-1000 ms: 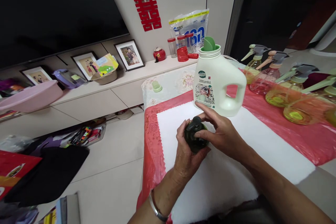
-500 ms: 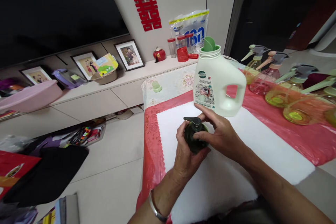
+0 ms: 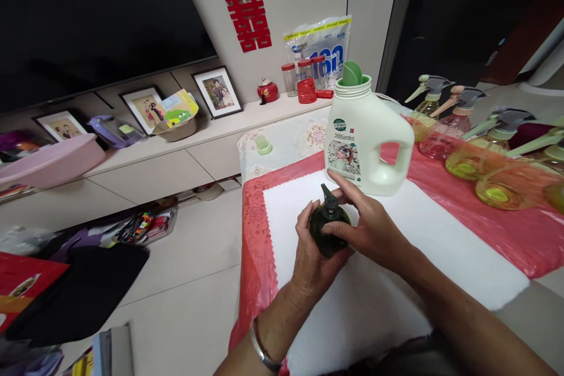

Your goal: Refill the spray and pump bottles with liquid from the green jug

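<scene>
- The dark green pump bottle (image 3: 326, 241) is held upright between both hands, above the left part of the white mat (image 3: 440, 217), nearer the table's left edge than its right.
- By the left hand (image 3: 308, 261) the bottle's left side is cupped; the fingers are curled around it and the thumb is laid low on its near side.
- By the right hand (image 3: 374, 226) the bottle's upper right side is gripped, with the thumb pressed across the front of the shoulder, just under the pump head, and the forefinger stretched out toward the jug.
- The nozzle (image 3: 325, 192) is pointed toward the table's far edge, slightly to the left.
- Because the base is covered by the hands, whether it is rested on the mat is hard to judge.
- The pale green jug (image 3: 368, 135) is stood upright at the mat's far edge, just beyond the right hand; a green piece (image 3: 351, 74) is seated in its mouth.
- A small pale green object (image 3: 263, 145) is placed near the table's far left corner, on the patterned cloth (image 3: 291, 144).
- The mat is spread over a red sheet (image 3: 255, 235), which is draped over the table's left edge.
- Several spray bottles (image 3: 456, 129) are grouped toward the table's right edge.
</scene>
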The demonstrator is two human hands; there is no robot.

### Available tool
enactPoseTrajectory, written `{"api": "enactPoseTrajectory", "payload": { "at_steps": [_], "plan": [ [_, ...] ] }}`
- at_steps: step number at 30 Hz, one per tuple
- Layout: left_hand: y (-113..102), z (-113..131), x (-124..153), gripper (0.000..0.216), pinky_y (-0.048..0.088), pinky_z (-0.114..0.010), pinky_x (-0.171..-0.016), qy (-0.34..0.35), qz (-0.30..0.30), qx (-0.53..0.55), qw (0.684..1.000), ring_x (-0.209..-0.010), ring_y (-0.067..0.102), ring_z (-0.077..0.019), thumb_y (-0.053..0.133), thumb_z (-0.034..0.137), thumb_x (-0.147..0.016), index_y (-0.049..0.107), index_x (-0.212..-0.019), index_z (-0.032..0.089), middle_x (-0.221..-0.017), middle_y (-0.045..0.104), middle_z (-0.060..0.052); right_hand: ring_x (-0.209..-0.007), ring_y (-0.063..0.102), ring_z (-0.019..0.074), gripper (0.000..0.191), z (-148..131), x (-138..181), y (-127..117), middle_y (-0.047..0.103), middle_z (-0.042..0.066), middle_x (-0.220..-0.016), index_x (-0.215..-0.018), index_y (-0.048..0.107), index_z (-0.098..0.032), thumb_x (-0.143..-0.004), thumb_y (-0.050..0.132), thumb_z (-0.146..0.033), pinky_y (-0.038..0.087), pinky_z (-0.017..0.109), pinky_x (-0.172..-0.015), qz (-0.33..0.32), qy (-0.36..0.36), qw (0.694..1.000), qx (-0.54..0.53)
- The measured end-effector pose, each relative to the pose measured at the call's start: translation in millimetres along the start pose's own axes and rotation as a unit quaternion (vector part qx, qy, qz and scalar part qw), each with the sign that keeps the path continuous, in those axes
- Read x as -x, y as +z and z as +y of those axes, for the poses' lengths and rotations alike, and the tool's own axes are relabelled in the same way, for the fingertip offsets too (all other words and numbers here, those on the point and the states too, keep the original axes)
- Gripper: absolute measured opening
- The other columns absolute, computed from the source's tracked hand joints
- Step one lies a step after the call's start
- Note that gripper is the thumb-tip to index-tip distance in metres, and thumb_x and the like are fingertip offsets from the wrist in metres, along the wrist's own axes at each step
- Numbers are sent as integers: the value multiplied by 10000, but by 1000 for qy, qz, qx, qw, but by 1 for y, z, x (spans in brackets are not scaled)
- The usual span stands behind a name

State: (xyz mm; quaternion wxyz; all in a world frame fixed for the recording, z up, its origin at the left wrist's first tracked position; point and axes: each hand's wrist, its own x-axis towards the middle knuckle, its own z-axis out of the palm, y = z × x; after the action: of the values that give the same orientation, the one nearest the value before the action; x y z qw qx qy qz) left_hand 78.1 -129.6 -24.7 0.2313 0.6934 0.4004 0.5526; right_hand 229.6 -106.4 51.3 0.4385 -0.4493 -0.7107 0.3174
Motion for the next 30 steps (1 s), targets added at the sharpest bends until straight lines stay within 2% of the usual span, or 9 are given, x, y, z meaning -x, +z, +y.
{"api": "enactPoseTrajectory", "payload": {
  "at_steps": [3, 5, 8, 11, 13, 17, 20, 27, 30],
  "plan": [
    [0, -2, 0, 1030, 491, -517, -1061, 2, -4, 3, 1000, -1333, 536, -331, 842, 283, -744, 167, -1521, 259, -1470, 453, -184, -1126, 584, 171, 870, -1, 0, -6, 603, 63, -1208, -1605, 196, -183, -865, 633, -314, 484, 347, -1035, -61, -20, 996, -56],
    [0, -3, 1, 1033, 482, -521, -1072, 5, -10, 3, 1000, -1344, 526, -329, 838, 252, -741, 164, -1524, 260, -1480, 451, -185, -1140, 585, 159, 818, 1, 1, -9, 595, 71, -1237, -1612, 167, -192, -908, 572, -295, 486, 322, -1025, -84, -30, 992, -85],
    [0, -4, 2, 1051, 481, -521, -1078, 4, -9, -2, 1000, -1346, 526, -325, 847, 234, -727, 164, -1526, 267, -1471, 461, -179, -1090, 595, 156, 811, 5, 1, -6, 616, 63, -1159, -1604, 212, -205, -897, 599, -298, 492, 313, -1000, -59, -19, 994, -85],
    [1, -6, 3, 1052, 482, -530, -1080, -10, -2, -1, 1000, -1347, 525, -338, 859, 244, -712, 180, -1516, 273, -1466, 455, -179, -1004, 590, 146, 894, 8, 0, 1, 612, 39, -1050, -1593, 254, -215, -829, 705, -324, 494, 310, -982, -12, 6, 996, -88],
    [2, -5, 3, 1055, 486, -529, -1078, -16, 1, 9, 1000, -1345, 527, -342, 862, 239, -707, 179, -1511, 280, -1469, 446, -181, -980, 577, 133, 952, 8, -1, 2, 598, 27, -1025, -1602, 224, -214, -804, 734, -315, 487, 300, -983, -4, 18, 995, -100],
    [1, -2, 0, 1046, 488, -526, -1076, -4, -11, 33, 999, -1341, 535, -332, 827, 191, -729, 147, -1518, 281, -1476, 446, -183, -953, 563, 103, 951, 6, -1, -5, 577, 5, -983, -1624, 98, -230, -862, 666, -272, 479, 247, -932, -73, 7, 987, -145],
    [0, -1, 0, 1020, 473, -532, -1091, 1, -20, 34, 999, -1359, 518, -330, 813, 191, -742, 157, -1518, 289, -1476, 451, -172, -918, 561, 88, 875, 6, 0, -10, 575, -1, -961, -1623, 110, -247, -902, 606, -246, 479, 216, -866, -103, 11, 981, -165],
    [1, -6, 4, 1057, 471, -522, -1096, -18, -7, 22, 1000, -1369, 505, -342, 856, 218, -713, 165, -1511, 264, -1471, 451, -189, -1077, 587, 139, 994, 8, 1, -1, 607, 26, -1131, -1605, 210, -251, -779, 763, -270, 493, 268, -977, -22, 52, 987, -149],
    [1, -3, 2, 1045, 472, -521, -1093, -13, -8, 25, 1000, -1360, 517, -333, 838, 203, -729, 150, -1513, 258, -1466, 452, -193, -1118, 584, 139, 999, 7, 1, -3, 598, 31, -1192, -1616, 157, -258, -804, 739, -274, 492, 275, -1014, -41, 38, 987, -148]
  ]
}}
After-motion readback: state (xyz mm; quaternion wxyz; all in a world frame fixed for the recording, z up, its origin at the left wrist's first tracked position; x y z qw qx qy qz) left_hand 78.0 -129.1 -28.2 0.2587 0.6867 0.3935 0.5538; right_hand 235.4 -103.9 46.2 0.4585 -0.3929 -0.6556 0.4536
